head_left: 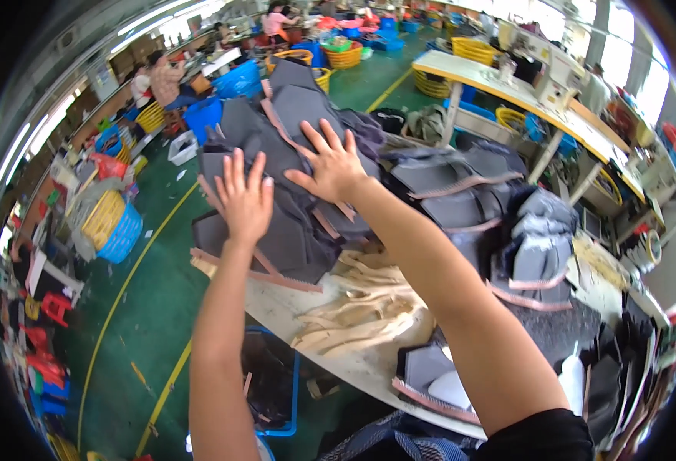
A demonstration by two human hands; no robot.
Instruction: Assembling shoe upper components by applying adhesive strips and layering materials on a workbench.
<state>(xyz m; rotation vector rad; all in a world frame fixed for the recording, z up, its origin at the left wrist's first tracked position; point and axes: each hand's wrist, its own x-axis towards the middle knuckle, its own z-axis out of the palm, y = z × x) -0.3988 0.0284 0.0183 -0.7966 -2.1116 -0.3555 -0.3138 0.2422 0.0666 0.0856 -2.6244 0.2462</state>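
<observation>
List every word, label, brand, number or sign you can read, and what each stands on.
None can be read.
Grey fabric panels under the left hand and right hand: no lettering visible.
Sewing machine: any marking is too small to read.
Farther off: too small and blurred.

A wide fisheye view from the person's head looks down and forward, close over the hands point(244, 206) and table point(270, 301), taking in the floor point(154, 296) far toward the frame's top.
</observation>
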